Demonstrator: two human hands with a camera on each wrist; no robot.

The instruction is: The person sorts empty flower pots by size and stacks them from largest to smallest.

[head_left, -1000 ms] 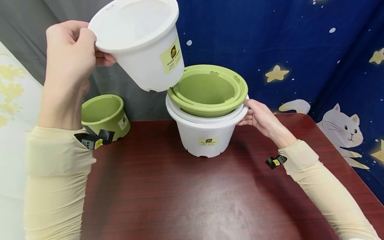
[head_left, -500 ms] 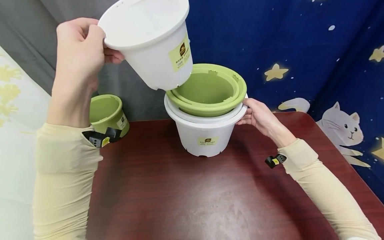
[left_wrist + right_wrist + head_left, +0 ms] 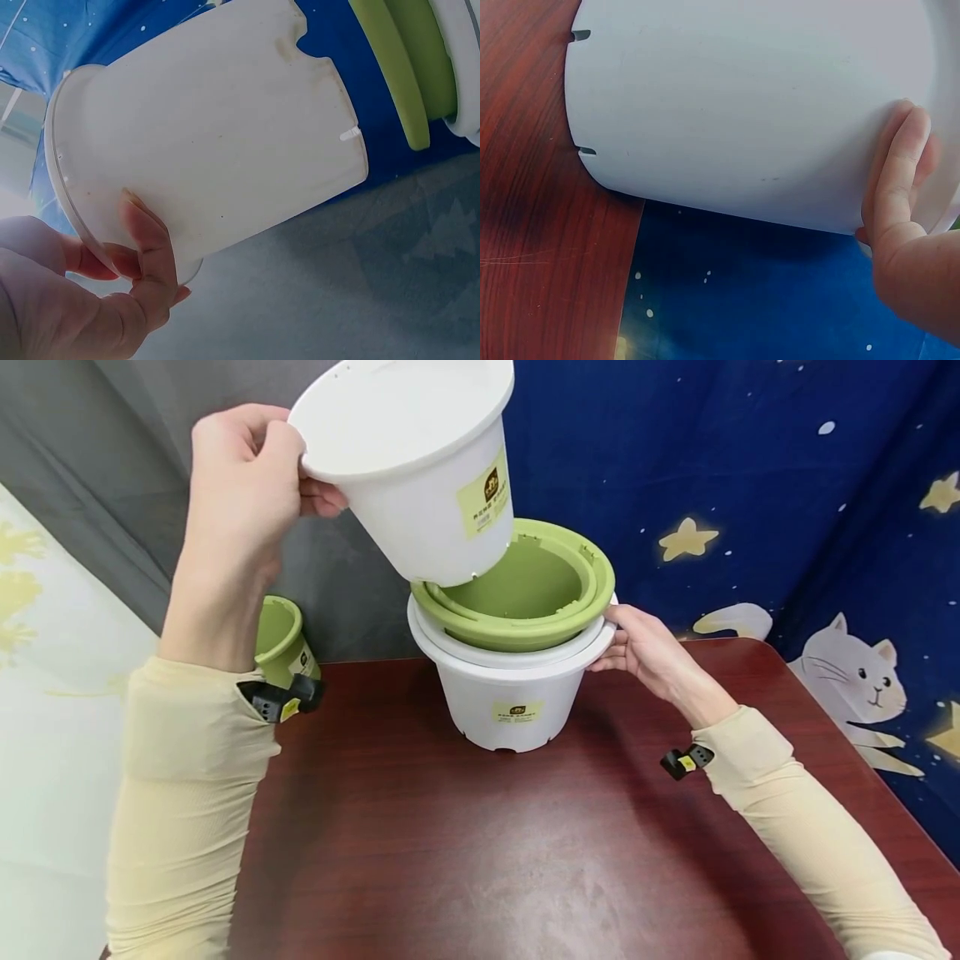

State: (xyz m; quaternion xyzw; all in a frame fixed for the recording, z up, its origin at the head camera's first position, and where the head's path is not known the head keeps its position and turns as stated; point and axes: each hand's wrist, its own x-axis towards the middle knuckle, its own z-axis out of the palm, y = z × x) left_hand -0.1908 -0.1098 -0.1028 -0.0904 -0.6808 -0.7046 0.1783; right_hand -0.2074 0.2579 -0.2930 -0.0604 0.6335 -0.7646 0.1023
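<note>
My left hand (image 3: 243,485) pinches the rim of a white flowerpot (image 3: 420,514) with a yellow label. The pot is tilted in the air, its base overlapping the left side of the stack in the head view. Below it, two nested green flowerpots (image 3: 517,637) sit inside white flowerpots, the outermost white flowerpot (image 3: 468,697) standing on the table. My right hand (image 3: 652,652) holds that stack at its right rim. In the right wrist view, the fingers (image 3: 900,172) lie along the white wall under the rim. Notches show along the raised pot's base in the left wrist view.
Another green flowerpot (image 3: 279,643) stands at the back left of the dark red table (image 3: 525,843), partly hidden behind my left forearm. Grey and blue curtains (image 3: 720,460) hang right behind the table's back edge.
My left hand has carried the tilted white flowerpot to the right, further over the green flowerpots. My right hand has kept its hold on the stack.
</note>
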